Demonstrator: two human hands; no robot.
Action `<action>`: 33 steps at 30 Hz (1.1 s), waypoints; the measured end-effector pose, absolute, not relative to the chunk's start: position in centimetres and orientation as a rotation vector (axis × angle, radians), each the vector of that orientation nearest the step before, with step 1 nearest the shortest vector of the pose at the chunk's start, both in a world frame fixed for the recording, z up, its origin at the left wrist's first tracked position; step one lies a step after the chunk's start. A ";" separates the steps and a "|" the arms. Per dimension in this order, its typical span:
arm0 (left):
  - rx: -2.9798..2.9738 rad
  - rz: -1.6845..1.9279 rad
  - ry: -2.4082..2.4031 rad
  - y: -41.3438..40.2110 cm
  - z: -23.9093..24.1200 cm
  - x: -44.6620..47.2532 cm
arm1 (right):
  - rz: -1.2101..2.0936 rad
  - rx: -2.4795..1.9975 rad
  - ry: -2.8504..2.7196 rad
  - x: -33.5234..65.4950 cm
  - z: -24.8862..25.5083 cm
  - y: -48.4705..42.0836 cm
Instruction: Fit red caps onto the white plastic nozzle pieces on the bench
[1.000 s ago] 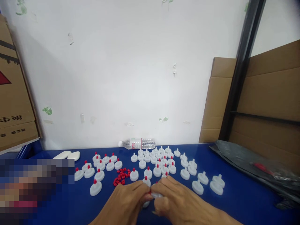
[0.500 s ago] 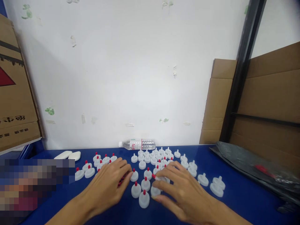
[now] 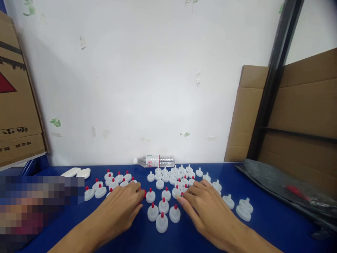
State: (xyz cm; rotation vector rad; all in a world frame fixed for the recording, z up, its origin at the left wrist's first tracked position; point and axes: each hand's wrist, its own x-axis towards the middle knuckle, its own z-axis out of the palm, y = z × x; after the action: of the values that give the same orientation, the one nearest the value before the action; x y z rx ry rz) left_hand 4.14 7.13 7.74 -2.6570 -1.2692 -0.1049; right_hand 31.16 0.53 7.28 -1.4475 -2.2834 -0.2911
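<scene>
My left hand (image 3: 123, 200) is curled low over the blue table, its fingertips partly hidden. Small red tips (image 3: 144, 194) show beside its fingers; whether it grips one is hidden. My right hand (image 3: 204, 205) is closed at the right of the group, thumb and fingers drawn together around a white nozzle cap mostly hidden by the fingers, with a red tip (image 3: 182, 194) showing. Between the hands, several white nozzle caps with red tips (image 3: 162, 222) stand upright. Behind them are plain white nozzle caps (image 3: 165, 178) without red tips.
More red-tipped caps (image 3: 100, 190) stand at the left, near two white oval pieces (image 3: 83, 173). A water bottle (image 3: 159, 161) lies against the wall. Untipped caps (image 3: 243, 212) stand at the right, beside a dark plastic bag (image 3: 279, 186). Cardboard (image 3: 244, 112) leans behind.
My right hand has drawn away to the right, uncovering a red-tipped cap standing at the front. My left hand has shifted slightly left, its thumb nearer the fingers.
</scene>
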 end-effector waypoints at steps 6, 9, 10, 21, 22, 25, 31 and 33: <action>-2.679 -0.010 -1.277 7.4 7.5 4.1 | -0.251 -1.470 -2.345 30.6 6.4 0.5; -2.674 0.019 -1.263 7.9 7.1 4.1 | -0.222 -1.479 -2.356 30.5 6.3 0.4; -2.672 0.005 -1.255 8.0 6.9 4.1 | -0.215 -1.474 -2.358 30.5 6.3 0.4; -2.728 -0.365 -1.263 7.2 8.1 4.4 | -0.237 -1.425 -2.366 30.7 6.4 0.4; -2.735 -0.383 -1.288 7.2 8.2 4.4 | -0.220 -1.433 -2.368 30.6 6.5 0.4; -2.746 -0.432 -1.314 7.3 8.4 4.4 | -0.185 -1.439 -2.369 30.6 6.6 0.3; -2.721 -0.594 -1.143 7.4 8.0 4.7 | -0.163 -1.438 -2.359 30.5 6.5 0.4; -2.702 -0.644 -1.098 7.5 7.6 4.8 | -0.169 -1.440 -2.368 30.5 6.5 0.4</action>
State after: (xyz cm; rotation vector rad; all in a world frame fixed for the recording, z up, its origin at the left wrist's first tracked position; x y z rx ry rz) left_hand 4.75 7.49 7.61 -2.7023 -1.0979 -0.6438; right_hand 30.53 0.40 6.46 -1.4405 -2.3684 -0.1687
